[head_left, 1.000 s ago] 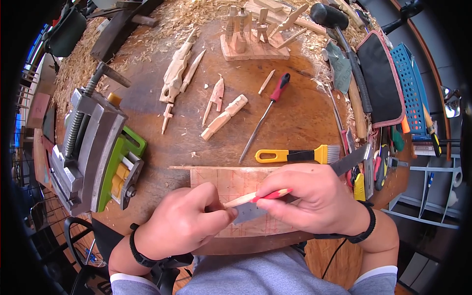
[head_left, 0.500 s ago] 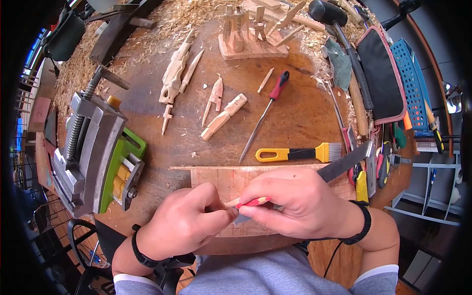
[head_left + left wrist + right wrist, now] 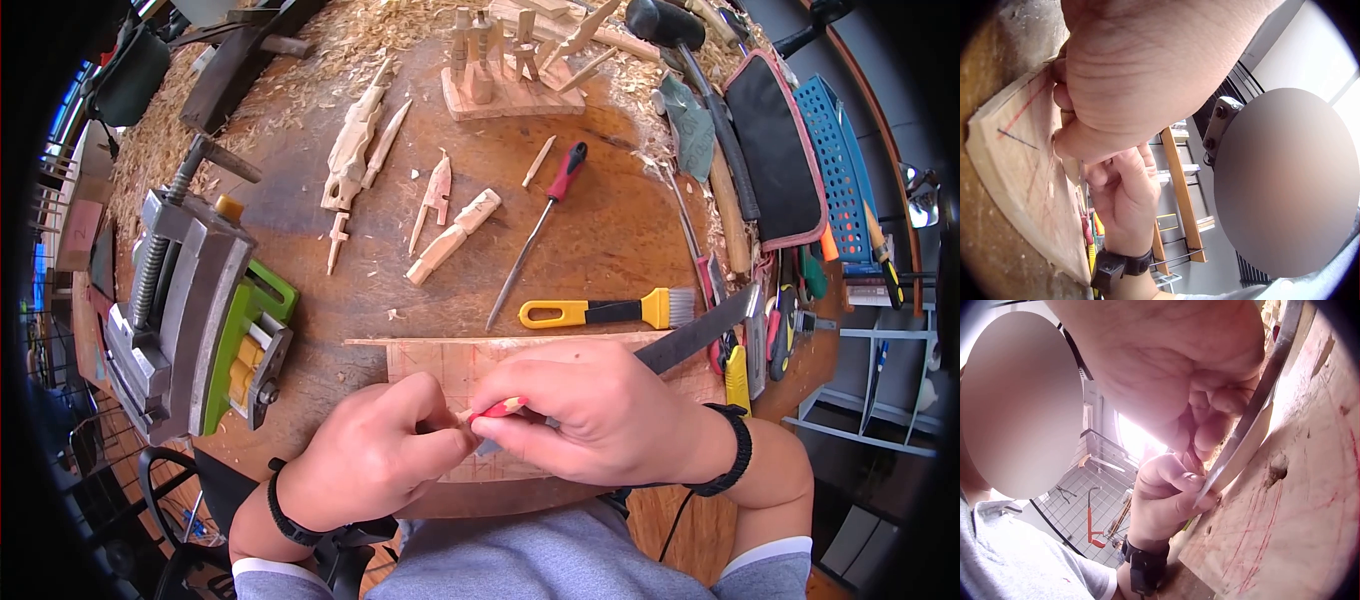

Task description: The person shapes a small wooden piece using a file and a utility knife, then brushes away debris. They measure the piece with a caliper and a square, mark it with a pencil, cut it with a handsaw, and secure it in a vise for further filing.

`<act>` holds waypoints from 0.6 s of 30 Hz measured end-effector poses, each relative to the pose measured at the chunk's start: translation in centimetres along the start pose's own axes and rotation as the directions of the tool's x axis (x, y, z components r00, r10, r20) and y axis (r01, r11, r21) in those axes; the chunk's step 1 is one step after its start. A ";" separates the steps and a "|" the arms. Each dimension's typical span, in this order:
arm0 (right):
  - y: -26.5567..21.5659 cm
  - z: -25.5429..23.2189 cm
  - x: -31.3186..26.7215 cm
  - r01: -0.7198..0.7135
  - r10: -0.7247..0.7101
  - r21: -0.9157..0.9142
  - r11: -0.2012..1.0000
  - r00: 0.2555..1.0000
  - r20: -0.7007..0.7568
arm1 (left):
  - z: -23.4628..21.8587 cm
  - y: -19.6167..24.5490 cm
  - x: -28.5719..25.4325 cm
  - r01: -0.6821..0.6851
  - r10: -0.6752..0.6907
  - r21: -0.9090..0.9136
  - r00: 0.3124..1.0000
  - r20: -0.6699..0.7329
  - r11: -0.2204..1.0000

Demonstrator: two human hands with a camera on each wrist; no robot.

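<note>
Close together in the head view, both hands meet over a wooden board [image 3: 430, 357] marked with red lines. My left hand [image 3: 375, 445] pinches a small pale wooden stick [image 3: 463, 416], mostly hidden by its fingers. Between right thumb and forefinger, my right hand [image 3: 610, 412] holds a short red pencil [image 3: 496, 408] against that stick, its sharpened end pointing right. A flat steel blade [image 3: 695, 332] passes beneath the right hand. In the right wrist view this blade [image 3: 1244, 428] narrows to an end right at the left fingertips.
Beyond the board lie a yellow-handled brush [image 3: 600, 312], a file [image 3: 540, 225] with a red handle, and several carved wooden pieces [image 3: 350, 150]. A metal vise [image 3: 200, 310] stands at left. A mallet [image 3: 668, 25] and other tools crowd the right side; shavings [image 3: 270, 90] cover the back.
My right hand has slid left toward the left hand, bringing the red pencil along and covering most of the pale stick. The left hand stays nearly where it was.
</note>
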State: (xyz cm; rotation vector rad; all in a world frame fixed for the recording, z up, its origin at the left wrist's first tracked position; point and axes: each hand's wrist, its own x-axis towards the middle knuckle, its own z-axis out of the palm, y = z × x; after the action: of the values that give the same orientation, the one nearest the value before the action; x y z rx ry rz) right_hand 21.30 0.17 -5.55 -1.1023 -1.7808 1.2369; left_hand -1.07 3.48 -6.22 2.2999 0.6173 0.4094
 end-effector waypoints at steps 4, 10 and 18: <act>-0.1 -0.2 0.3 0.012 -0.011 -0.037 0.999 0.999 0.036 | -0.2 -0.1 0.1 -0.036 0.036 0.004 0.999 0.003 0.999; -0.3 -0.9 -0.2 0.019 -0.018 -0.073 0.997 1.000 0.016 | -0.1 0.0 0.0 -0.011 0.011 0.001 1.000 -0.004 1.000; -0.2 -2.2 -1.0 -0.005 0.007 -0.114 0.993 1.000 0.018 | -0.1 0.2 0.1 0.000 0.000 0.011 1.000 -0.001 1.000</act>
State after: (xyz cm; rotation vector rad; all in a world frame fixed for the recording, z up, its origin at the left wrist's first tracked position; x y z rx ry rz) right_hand 23.59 0.01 -4.75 -1.1648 -1.8832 1.1641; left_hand -1.01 3.46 -6.05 2.3098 0.6214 0.4080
